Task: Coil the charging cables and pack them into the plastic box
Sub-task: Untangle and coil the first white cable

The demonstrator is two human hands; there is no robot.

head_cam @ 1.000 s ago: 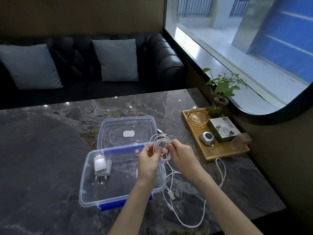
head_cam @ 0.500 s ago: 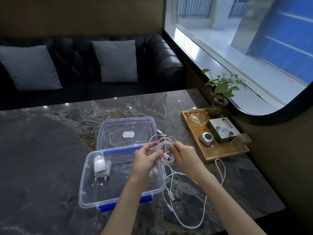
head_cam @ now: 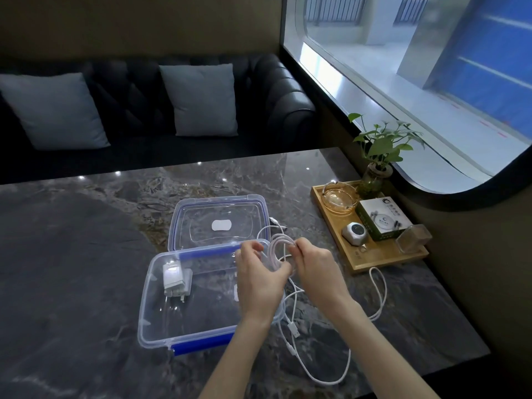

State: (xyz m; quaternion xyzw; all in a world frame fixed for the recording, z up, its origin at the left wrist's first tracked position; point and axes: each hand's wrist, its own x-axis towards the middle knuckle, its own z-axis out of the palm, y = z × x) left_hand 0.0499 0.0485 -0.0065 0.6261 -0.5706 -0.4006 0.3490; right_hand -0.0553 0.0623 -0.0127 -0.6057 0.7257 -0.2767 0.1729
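A coil of white charging cable (head_cam: pixel 277 249) is held up between both hands above the right end of the clear plastic box (head_cam: pixel 161 329). My left hand (head_cam: pixel 259 276) grips the coil's lower left side with curled fingers. My right hand (head_cam: pixel 315 264) pinches its upper right side. Loose cable (head_cam: pixel 331 380) trails from the coil down across the table, with connectors (head_cam: pixel 294 331) lying beside the box. A white charger plug (head_cam: pixel 174 279) lies inside the box. The box's lid (head_cam: pixel 220 223) lies flat just behind it.
A wooden tray (head_cam: pixel 371 259) at the right holds a glass ashtray, a small white device, a green-and-white carton, a clear holder and a potted plant (head_cam: pixel 380 151). A black sofa with two grey cushions stands behind the marble table (head_cam: pixel 72 254).
Both hands have shifted slightly left with the coil, and my left hand has turned further round its lower side. The trailing cable lies about as before.
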